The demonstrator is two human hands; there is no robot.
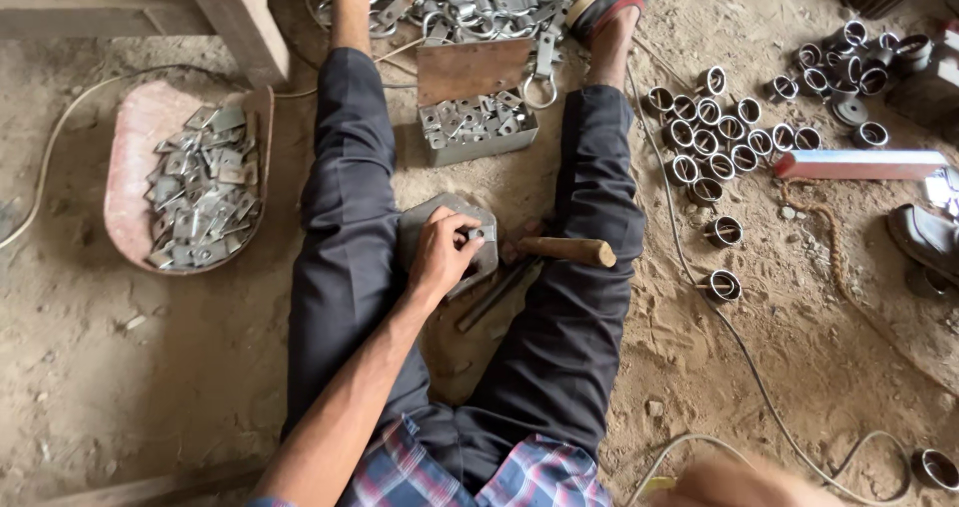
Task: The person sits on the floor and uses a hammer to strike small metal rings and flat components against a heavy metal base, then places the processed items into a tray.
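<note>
We sit on the dirt floor with our legs apart. Our left hand (pixel 440 252) pinches 1 small metal plate (pixel 478 235) flat on the grey block (pixel 484 257) between our knees — the placing step, we think. The hammer (pixel 567 250) lies just beside it. Our right hand (pixel 729 485) is blurry at the bottom edge — we cannot tell its grip. A hit would need the plate held steady.

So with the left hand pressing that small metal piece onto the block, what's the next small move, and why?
Probably the right hand reaching for the wooden-handled hammer. The left hand pins a small metal piece on the grey block, the hammer lies idle on the right thigh, and the right hand is empty at the frame's bottom edge.
</note>
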